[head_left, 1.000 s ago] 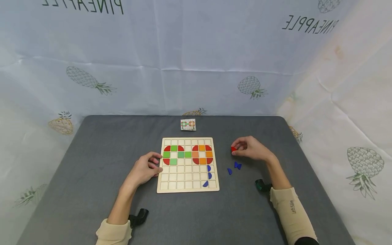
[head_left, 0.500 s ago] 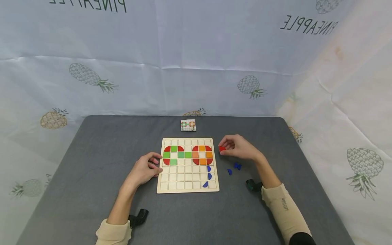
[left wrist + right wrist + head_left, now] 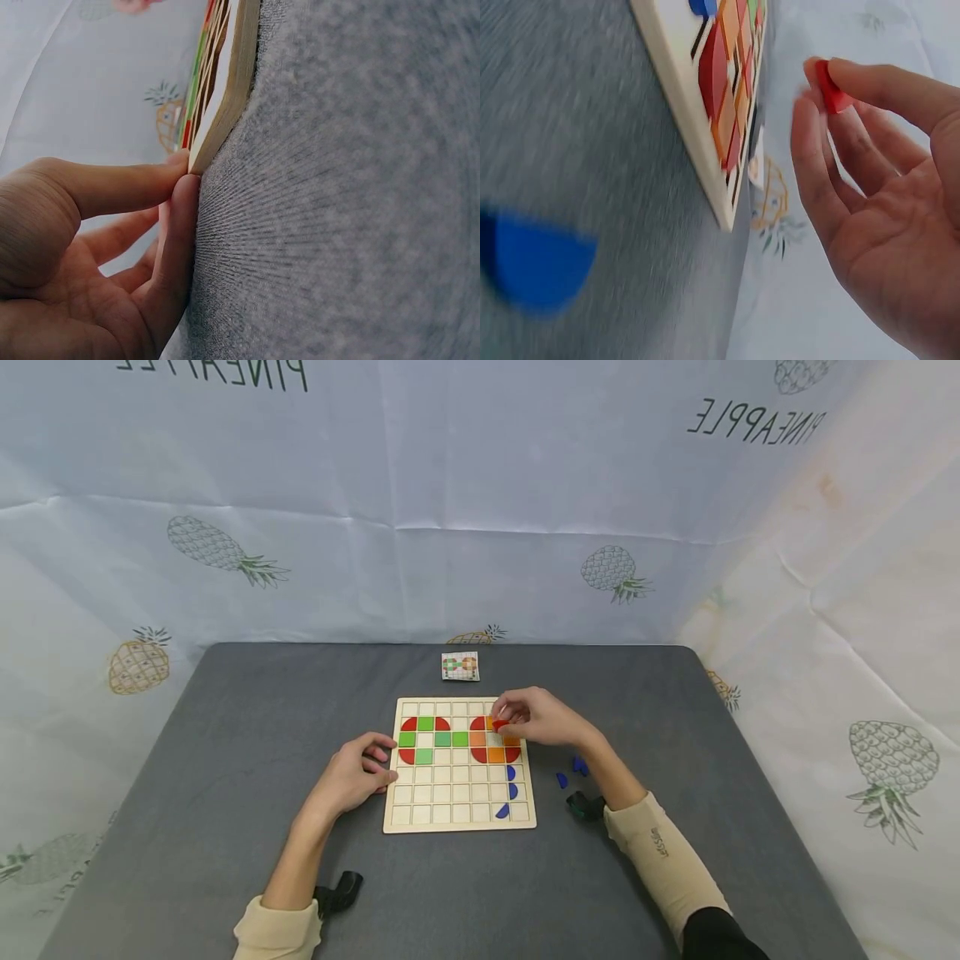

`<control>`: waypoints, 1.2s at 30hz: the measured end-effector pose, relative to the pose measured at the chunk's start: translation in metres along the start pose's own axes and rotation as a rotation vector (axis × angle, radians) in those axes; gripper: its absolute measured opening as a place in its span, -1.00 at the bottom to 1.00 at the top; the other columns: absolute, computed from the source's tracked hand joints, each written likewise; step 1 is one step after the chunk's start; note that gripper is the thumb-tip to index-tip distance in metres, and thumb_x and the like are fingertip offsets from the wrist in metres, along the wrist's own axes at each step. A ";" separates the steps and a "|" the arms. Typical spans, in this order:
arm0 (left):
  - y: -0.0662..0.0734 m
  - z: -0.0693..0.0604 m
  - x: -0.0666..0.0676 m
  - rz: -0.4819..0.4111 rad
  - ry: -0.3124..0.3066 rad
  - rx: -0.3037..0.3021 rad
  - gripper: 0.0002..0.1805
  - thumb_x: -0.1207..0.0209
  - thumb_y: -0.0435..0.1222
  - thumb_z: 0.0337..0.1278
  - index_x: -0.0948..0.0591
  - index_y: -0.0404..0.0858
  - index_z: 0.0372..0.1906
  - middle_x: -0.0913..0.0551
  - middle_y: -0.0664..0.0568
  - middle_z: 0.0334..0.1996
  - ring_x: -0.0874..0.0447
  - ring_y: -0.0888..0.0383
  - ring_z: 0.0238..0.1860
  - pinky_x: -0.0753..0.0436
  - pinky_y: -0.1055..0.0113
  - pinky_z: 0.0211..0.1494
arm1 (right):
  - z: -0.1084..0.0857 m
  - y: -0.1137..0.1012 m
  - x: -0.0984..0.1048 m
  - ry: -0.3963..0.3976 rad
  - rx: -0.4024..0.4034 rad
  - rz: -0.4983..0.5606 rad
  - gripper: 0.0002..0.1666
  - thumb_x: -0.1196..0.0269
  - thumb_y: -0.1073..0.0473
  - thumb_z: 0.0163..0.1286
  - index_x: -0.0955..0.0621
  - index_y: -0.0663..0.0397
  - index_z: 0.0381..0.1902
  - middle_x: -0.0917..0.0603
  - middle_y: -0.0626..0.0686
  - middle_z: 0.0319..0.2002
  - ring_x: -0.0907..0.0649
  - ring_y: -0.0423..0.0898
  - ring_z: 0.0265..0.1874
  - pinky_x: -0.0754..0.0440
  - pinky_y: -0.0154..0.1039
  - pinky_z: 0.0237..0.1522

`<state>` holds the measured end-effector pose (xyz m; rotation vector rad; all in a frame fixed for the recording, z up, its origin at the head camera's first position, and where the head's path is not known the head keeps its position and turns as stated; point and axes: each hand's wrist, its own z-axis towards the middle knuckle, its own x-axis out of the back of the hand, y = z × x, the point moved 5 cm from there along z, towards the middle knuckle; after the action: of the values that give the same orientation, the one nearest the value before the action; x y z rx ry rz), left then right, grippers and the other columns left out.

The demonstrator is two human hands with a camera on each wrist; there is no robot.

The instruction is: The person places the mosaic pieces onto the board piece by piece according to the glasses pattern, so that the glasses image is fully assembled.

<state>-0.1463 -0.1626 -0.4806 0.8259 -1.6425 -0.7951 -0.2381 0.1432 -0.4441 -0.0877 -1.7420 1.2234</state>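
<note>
A square wooden grid board point(image 3: 433, 795) lies on the table, bearing red rounded pieces, green and orange squares, and several blue pieces at its right side. My left hand point(image 3: 352, 774) holds the board's left edge; in the left wrist view its thumb and a finger meet at the board's corner point(image 3: 217, 124). Above the board's upper right part, my right hand point(image 3: 542, 717) pinches a small red puzzle piece point(image 3: 500, 724) between thumb and fingertips. In the right wrist view that red piece is raised clear of the board. The hand hides some of the board's upper right cells.
Several blue pieces point(image 3: 562, 780) lie on the grey table point(image 3: 465, 893) to the right of the board. Behind the board lies a small pattern card point(image 3: 461, 666). A pineapple-print cloth point(image 3: 480, 485) hangs at the table's far edge.
My right hand has moved left with the red puzzle piece, from beside the blue pieces to over the board's upper right. The left hand stays at the board's edge.
</note>
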 end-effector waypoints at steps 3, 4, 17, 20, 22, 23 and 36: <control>0.000 0.004 0.003 0.002 -0.004 -0.001 -0.51 -0.41 -0.50 0.26 -0.62 -0.37 0.27 -0.60 -0.18 -0.08 -0.69 0.11 -0.26 -0.83 0.29 -0.24 | 0.012 -0.006 -0.006 -0.004 0.035 -0.035 -0.67 -0.37 0.26 0.52 -0.78 0.10 0.19 -0.86 0.10 0.01 -0.74 -0.14 -0.15 -0.79 -0.24 -0.01; 0.000 0.006 0.003 0.002 -0.005 -0.001 -0.51 -0.41 -0.50 0.26 -0.62 -0.37 0.27 -0.60 -0.19 -0.09 -0.69 0.11 -0.26 -0.83 0.28 -0.24 | 0.016 -0.008 -0.008 -0.006 0.045 -0.034 -0.68 -0.37 0.26 0.52 -0.78 0.10 0.18 -0.87 0.10 0.00 -0.73 -0.14 -0.17 -0.79 -0.24 -0.03; -0.001 0.010 0.005 -0.008 -0.023 -0.017 -0.51 -0.39 -0.52 0.26 -0.61 -0.39 0.28 -0.60 -0.20 -0.09 -0.71 0.12 -0.26 -0.85 0.30 -0.25 | 0.045 -0.027 -0.039 -0.134 0.048 0.019 -0.89 -0.52 0.22 0.41 -0.76 0.06 -0.18 -0.79 -0.01 -0.31 -0.68 -0.26 -0.37 -0.74 -0.39 -0.19; -0.001 0.010 0.006 -0.016 -0.028 -0.021 -0.51 -0.39 -0.52 0.26 -0.61 -0.39 0.28 -0.60 -0.20 -0.09 -0.71 0.12 -0.26 -0.85 0.30 -0.25 | 0.052 -0.029 -0.045 -0.133 0.053 0.003 -0.92 -0.50 0.22 0.43 -0.77 0.07 -0.20 -0.82 -0.01 -0.30 -0.73 -0.29 -0.34 -0.77 -0.39 -0.14; -0.002 0.010 0.006 -0.015 -0.028 -0.021 -0.51 -0.39 -0.52 0.26 -0.61 -0.39 0.28 -0.60 -0.20 -0.08 -0.71 0.13 -0.26 -0.85 0.30 -0.25 | 0.056 -0.030 -0.048 -0.123 0.048 -0.016 -0.93 -0.50 0.21 0.43 -0.77 0.05 -0.23 -0.84 -0.02 -0.30 -0.75 -0.30 -0.33 -0.78 -0.40 -0.15; -0.002 0.009 0.005 -0.015 -0.027 -0.020 -0.51 -0.39 -0.52 0.26 -0.60 -0.39 0.28 -0.59 -0.19 -0.08 -0.71 0.13 -0.25 -0.85 0.30 -0.24 | 0.057 -0.031 -0.050 -0.120 0.045 -0.028 -0.92 -0.50 0.21 0.43 -0.77 0.04 -0.24 -0.84 -0.02 -0.30 -0.76 -0.31 -0.33 -0.78 -0.41 -0.15; -0.002 0.001 -0.001 -0.017 -0.013 -0.011 -0.51 -0.39 -0.52 0.25 -0.61 -0.39 0.27 -0.59 -0.19 -0.09 -0.71 0.12 -0.26 -0.85 0.31 -0.24 | 0.054 -0.041 -0.063 -0.213 -0.034 -0.045 -0.86 -0.55 0.30 0.35 -0.82 0.11 -0.15 -0.85 0.06 -0.13 -0.78 -0.24 -0.32 -0.76 -0.43 -0.22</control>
<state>-0.1471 -0.1624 -0.4827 0.8293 -1.6429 -0.8225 -0.2261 0.0517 -0.4559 0.0642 -1.9382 1.2052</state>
